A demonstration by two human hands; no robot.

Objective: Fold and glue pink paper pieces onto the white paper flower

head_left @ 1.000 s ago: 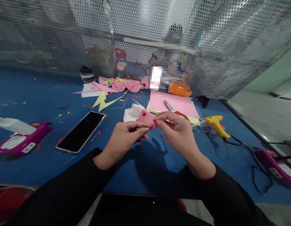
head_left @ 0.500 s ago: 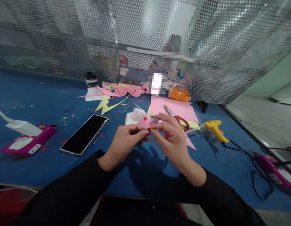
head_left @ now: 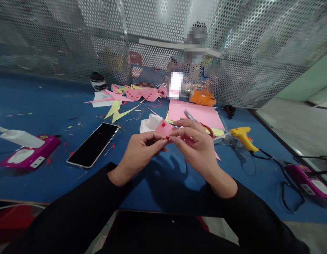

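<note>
At the centre of the frame, a pink paper piece with small red squares is pinched between the left hand and right hand above the blue surface. A tiny red square seems to be being pressed on; careful fingertip alignment is called for next.

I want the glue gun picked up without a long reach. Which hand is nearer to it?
Right. The right hand is just left of the yellow glue gun, pinching the pink paper. The left hand is farther left, on the paper's other side.
</note>
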